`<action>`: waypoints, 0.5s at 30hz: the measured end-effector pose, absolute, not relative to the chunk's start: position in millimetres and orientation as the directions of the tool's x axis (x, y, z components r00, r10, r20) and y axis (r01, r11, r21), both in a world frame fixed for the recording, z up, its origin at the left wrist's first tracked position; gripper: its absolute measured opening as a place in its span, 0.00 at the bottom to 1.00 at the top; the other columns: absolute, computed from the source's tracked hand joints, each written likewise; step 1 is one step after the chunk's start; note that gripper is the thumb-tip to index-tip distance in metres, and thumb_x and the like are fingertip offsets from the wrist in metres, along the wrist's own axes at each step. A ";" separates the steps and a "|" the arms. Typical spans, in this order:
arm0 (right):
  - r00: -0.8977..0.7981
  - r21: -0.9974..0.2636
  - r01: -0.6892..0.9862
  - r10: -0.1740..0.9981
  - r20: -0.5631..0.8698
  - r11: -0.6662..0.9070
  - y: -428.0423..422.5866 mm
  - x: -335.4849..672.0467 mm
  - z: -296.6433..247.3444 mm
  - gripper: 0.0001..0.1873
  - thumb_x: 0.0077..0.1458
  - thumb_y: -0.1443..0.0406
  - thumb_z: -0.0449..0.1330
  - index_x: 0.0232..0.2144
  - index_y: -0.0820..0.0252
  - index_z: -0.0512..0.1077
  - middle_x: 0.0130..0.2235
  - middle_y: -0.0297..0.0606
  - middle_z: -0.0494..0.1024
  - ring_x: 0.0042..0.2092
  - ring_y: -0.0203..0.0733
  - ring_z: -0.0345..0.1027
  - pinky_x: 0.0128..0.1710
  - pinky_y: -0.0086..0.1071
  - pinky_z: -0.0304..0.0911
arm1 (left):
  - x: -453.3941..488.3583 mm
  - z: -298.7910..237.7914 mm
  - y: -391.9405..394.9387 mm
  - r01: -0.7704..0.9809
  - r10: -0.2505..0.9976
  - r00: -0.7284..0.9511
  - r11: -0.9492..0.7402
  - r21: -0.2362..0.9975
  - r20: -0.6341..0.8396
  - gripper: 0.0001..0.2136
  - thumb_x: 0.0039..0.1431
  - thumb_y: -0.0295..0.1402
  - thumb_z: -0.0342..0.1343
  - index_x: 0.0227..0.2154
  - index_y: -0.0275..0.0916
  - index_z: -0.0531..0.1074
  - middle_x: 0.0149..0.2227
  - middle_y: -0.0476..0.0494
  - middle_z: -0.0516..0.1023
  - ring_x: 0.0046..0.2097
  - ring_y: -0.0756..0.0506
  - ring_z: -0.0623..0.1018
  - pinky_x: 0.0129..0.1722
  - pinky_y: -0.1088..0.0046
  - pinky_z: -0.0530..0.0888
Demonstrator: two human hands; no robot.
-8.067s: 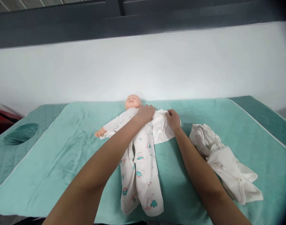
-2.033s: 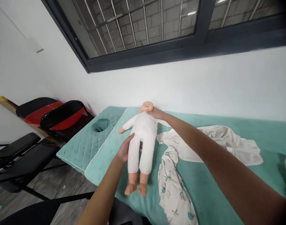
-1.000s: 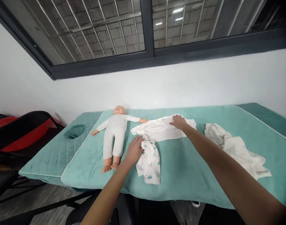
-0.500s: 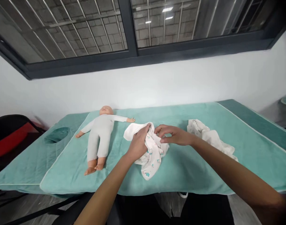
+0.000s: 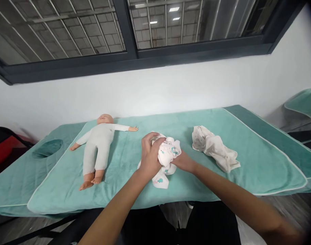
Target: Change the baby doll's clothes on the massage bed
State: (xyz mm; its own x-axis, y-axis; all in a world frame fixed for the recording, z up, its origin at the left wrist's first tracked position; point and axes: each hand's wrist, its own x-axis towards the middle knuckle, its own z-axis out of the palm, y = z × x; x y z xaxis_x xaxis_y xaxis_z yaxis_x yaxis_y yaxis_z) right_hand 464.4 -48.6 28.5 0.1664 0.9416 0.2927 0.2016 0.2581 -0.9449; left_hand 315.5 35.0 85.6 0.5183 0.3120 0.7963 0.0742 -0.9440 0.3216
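Bunched up before me is a white baby garment (image 5: 168,153) printed with small teal and pink figures. My left hand (image 5: 150,154) is wrapped round its left side, thumb pressed on top. On the other side my right hand (image 5: 184,161) grips the garment from below, its fingers hidden by the cloth. One printed end hangs down toward the bed. A baby doll (image 5: 99,146) in a pale bodysuit lies on its back to the left, one arm stretched toward my hands. A second crumpled white garment (image 5: 216,148) rests to the right.
A massage bed with a teal cover (image 5: 130,153) bears everything; its face hole (image 5: 47,148) is at the left. Behind stand a white wall (image 5: 155,92) and a barred window (image 5: 135,54). A black and red chair (image 5: 7,149) is at the left edge.
My right hand has gone from plucking at the top of the garment to gripping it underneath. The cloth is gathered more tightly between both hands. The view has shifted slightly right.
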 end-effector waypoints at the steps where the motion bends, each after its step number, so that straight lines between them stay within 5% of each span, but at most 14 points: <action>1: 0.204 -0.939 0.197 0.925 0.320 0.282 -48.4 461.1 33.8 0.25 0.48 0.54 0.68 0.47 0.56 0.72 0.49 0.40 0.76 0.54 0.52 0.68 0.59 0.45 0.61 | 308.8 89.7 34.8 0.097 0.285 0.552 -0.955 0.279 0.784 0.25 0.53 0.34 0.62 0.54 0.44 0.66 0.61 0.36 0.58 0.64 0.35 0.59 0.63 0.55 0.59; 3: 0.219 -0.914 0.209 0.894 0.391 0.348 -48.5 456.6 45.8 0.24 0.46 0.53 0.68 0.45 0.56 0.74 0.50 0.41 0.76 0.55 0.54 0.67 0.59 0.47 0.60 | 293.0 96.2 37.3 0.063 0.300 0.660 -0.936 0.347 0.689 0.35 0.53 0.34 0.63 0.63 0.46 0.56 0.66 0.37 0.51 0.68 0.35 0.53 0.66 0.54 0.54; 7: 0.226 -0.864 0.244 0.841 0.492 0.440 -47.0 446.3 58.1 0.26 0.45 0.50 0.68 0.44 0.55 0.75 0.50 0.42 0.75 0.56 0.57 0.66 0.61 0.49 0.58 | 266.7 94.0 41.6 -0.055 0.340 0.840 -0.722 0.690 0.422 0.50 0.52 0.35 0.65 0.69 0.47 0.36 0.69 0.37 0.45 0.68 0.37 0.56 0.64 0.63 0.62; 11: 0.265 -0.877 0.184 0.836 0.480 0.445 -41.9 433.6 49.8 0.30 0.47 0.52 0.67 0.52 0.54 0.72 0.54 0.42 0.73 0.58 0.56 0.64 0.62 0.48 0.56 | 264.2 67.3 38.2 -0.050 0.459 0.739 -0.693 0.719 0.493 0.52 0.43 0.35 0.70 0.68 0.44 0.45 0.68 0.35 0.51 0.67 0.35 0.56 0.63 0.62 0.63; 15: -0.037 -0.900 0.151 0.912 0.408 0.409 -50.6 434.8 43.2 0.33 0.51 0.57 0.66 0.58 0.57 0.67 0.56 0.44 0.71 0.57 0.53 0.65 0.60 0.46 0.58 | 257.3 27.8 31.1 0.055 0.641 0.550 -0.667 0.743 0.535 0.35 0.47 0.37 0.66 0.58 0.37 0.62 0.58 0.33 0.67 0.59 0.36 0.70 0.57 0.59 0.69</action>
State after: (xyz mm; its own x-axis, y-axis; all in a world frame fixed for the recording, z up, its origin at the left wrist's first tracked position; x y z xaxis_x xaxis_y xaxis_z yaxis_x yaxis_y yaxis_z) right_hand 434.8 -50.6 43.2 -0.0366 0.9121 0.4083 0.1512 0.4089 -0.8999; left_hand 257.3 31.1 27.8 0.5502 0.6412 0.5349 0.0552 -0.6671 0.7429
